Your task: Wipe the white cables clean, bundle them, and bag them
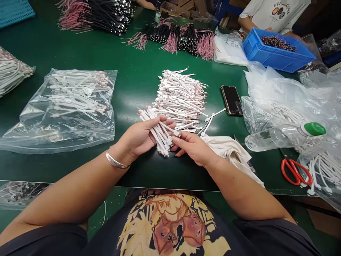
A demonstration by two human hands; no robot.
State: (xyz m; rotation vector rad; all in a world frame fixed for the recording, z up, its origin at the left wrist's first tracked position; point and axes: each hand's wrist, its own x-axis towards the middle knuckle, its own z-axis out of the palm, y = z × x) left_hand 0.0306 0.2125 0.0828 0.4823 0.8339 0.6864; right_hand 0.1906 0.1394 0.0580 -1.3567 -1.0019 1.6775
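My left hand (142, 135) is closed round a small bunch of short white cables (160, 137), thumb laid across them. Their reddish ends point up and left, and white connectors hang at the lower end. The fingers of my right hand (190, 144) pinch the connector end of one white cable (173, 131) beside the bunch. Just beyond both hands a large pile of similar white cables (181, 96) lies on the green table (135, 85). A few loose cables (209, 122) rest to the right of the pile.
A clear bag of white cables (80, 96) lies left. On the right are a phone (231, 100), cloth (229, 149), plastic bottle (282, 137) and red-handled scissors (295, 172). Black-and-pink cable bundles (183, 37) and a blue bin (277, 53) sit at the back, near another person (271, 16).
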